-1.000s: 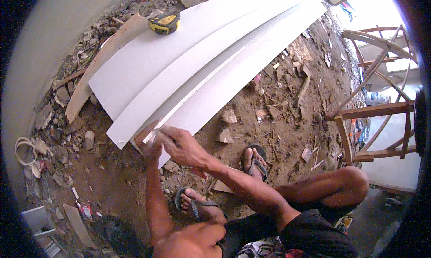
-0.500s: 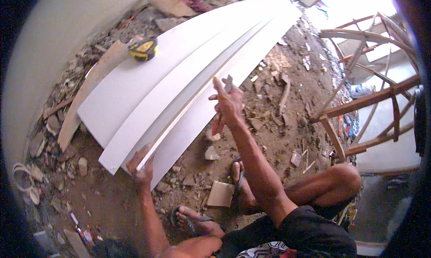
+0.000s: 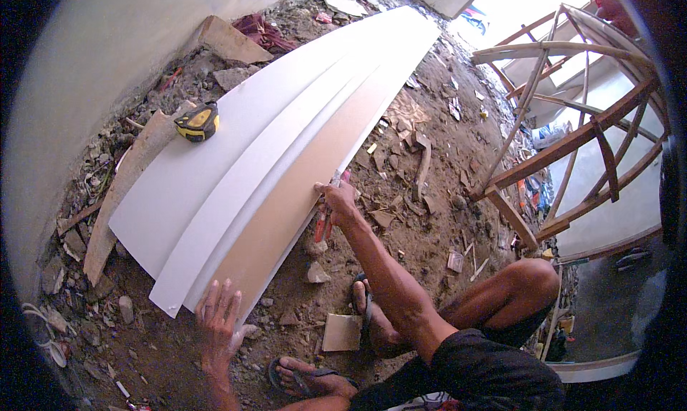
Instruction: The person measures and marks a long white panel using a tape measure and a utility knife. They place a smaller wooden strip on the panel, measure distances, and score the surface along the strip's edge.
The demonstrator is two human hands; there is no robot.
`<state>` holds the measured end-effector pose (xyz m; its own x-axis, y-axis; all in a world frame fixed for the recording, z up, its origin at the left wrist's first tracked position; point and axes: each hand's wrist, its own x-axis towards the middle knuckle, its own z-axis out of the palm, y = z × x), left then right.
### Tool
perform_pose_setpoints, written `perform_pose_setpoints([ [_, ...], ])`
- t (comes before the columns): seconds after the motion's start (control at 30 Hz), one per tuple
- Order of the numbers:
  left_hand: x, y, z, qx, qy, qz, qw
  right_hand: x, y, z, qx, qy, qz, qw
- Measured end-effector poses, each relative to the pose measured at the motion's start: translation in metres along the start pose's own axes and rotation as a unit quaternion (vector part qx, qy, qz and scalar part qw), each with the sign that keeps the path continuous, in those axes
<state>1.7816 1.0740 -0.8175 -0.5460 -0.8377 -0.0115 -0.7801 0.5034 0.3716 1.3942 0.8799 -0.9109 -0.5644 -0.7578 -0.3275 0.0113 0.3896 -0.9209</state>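
A long strip of board lies brown face up [image 3: 275, 207] on top of several white board strips. My left hand [image 3: 220, 318] is spread over its near end, fingers flat on the brown face and thumb out to the right. Farther up, my right hand [image 3: 338, 200] is closed at the strip's right edge. It holds a red-handled tool [image 3: 323, 226], which looks like pliers; its grey metal head is mostly hidden by the fingers. A wider white board [image 3: 179, 189] lies under the strips, with a yellow and black tape measure [image 3: 198, 122] on its left edge.
Rubble and scraps cover the dirt floor. A curved wooden piece [image 3: 125, 196] lies along the left wall. A wooden frame [image 3: 572, 146] stands at the right. A small square tile-like piece [image 3: 342, 332] is by my sandalled feet.
The strip stood on edge, narrow side up; now it rests flat with its brown face up. My left hand went from gripping its end to lying spread on it. My right hand moved nearer.
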Motion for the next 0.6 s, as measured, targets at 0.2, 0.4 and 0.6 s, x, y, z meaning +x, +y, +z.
perform_pose_setpoints([
  [0.2,0.011,0.028,-0.016,0.019,-0.028,-0.22,0.975,-0.014,-0.011,0.009,0.022,-0.013,0.001,1.0],
  [0.4,0.0,-0.003,0.023,-0.043,0.089,-0.172,0.98,-0.023,-0.018,0.012,-0.043,-0.038,0.005,0.998],
  [0.6,-0.008,0.008,-0.002,-0.038,0.113,-0.202,0.972,-0.037,-0.044,-0.016,-0.196,-0.192,0.025,0.961],
])
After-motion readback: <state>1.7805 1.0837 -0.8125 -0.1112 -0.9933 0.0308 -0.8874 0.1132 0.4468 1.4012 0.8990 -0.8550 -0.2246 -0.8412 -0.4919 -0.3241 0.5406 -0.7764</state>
